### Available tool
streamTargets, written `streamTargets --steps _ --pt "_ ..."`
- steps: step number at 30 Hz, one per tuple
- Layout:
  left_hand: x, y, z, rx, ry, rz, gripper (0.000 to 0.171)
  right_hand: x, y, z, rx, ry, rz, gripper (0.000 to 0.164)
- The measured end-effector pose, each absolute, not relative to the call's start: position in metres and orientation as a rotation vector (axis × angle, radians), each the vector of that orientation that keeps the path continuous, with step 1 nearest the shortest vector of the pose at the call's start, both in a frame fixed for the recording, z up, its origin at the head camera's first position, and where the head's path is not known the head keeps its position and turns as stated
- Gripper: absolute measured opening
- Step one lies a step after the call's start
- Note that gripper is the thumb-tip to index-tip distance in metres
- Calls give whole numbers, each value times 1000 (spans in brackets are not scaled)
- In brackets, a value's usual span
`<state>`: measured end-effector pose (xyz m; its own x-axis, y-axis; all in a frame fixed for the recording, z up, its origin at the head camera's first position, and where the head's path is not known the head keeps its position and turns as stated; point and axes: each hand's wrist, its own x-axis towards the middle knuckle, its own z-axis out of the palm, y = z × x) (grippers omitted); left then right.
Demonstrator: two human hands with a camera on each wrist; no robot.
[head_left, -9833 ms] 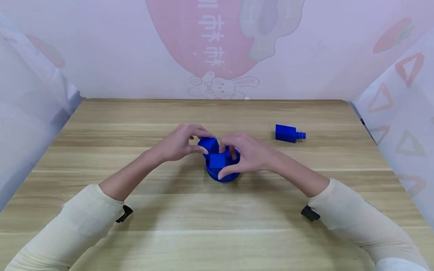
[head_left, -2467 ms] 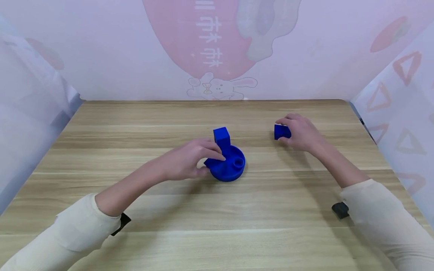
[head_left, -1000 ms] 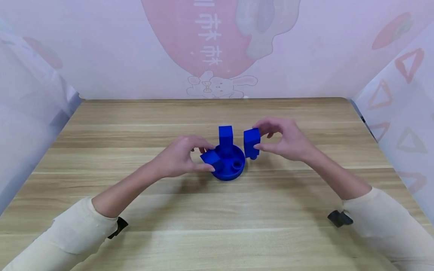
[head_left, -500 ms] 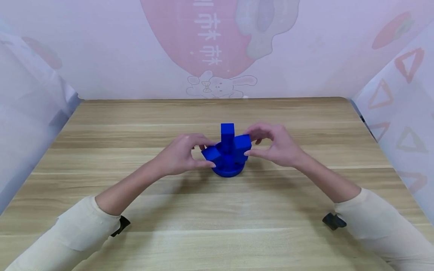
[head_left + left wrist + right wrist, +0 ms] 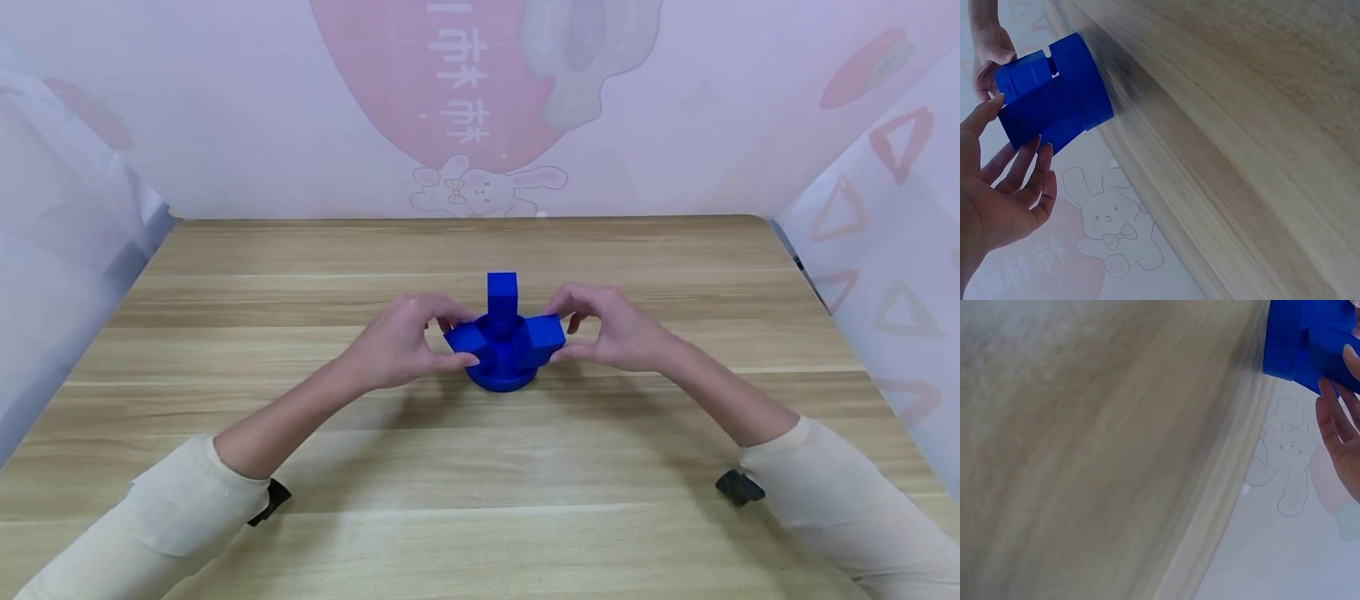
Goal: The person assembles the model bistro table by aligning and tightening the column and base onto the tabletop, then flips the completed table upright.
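A round blue base [image 5: 501, 384] stands on the table with 3 blue blocks in it. The rear block [image 5: 502, 292] rises upright, untouched by either hand. On the left side, a second block [image 5: 466, 337] leans outward, and my left hand [image 5: 397, 343] pinches it between thumb and fingers. The third block [image 5: 546, 332] leans outward to the right, held by thumb and fingers of my right hand [image 5: 611, 329]. In the left wrist view the base [image 5: 1091, 81] appears side-on, its blocks jutting out of it. The blocks' lower ends are hidden inside the base.
The wood-grain table [image 5: 480, 467] spreads around the base on all sides. A pale printed curtain [image 5: 300, 125] closes off the back, with more sheets at left and right. A black wrist device [image 5: 270, 502] sits under the left sleeve, another [image 5: 739, 488] under the right.
My right hand has picked up the block from the table's right rear, carried it left and lowered it into the base, where it now tilts outward. My left hand keeps hold of the left block.
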<state>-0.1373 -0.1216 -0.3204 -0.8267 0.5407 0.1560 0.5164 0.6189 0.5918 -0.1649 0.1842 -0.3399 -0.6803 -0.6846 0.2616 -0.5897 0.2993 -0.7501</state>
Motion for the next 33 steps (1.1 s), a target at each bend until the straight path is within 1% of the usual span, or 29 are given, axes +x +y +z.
streamTargets --steps 5,12,18,23,29,33 --pt "-134 -118 -321 842 2843 974 46 -165 185 -339 -1290 2443 -1279 47" --pt "-133 -114 -326 841 2872 1008 41 -165 181 -338 -1304 2475 -1226 41" --pt "-134 -113 -327 841 2850 1058 34 -168 185 -338 -1366 2401 -1219 44" --pt "-135 -114 -327 849 2826 1095 35 -172 188 -336 -1445 2313 -1163 47" --pt "-134 -114 -327 852 2803 1141 40 -178 188 -334 -1423 2300 -1133 46" --pt "-134 -115 -328 849 2798 1158 39 -179 185 -332 -1358 2326 -1140 47"
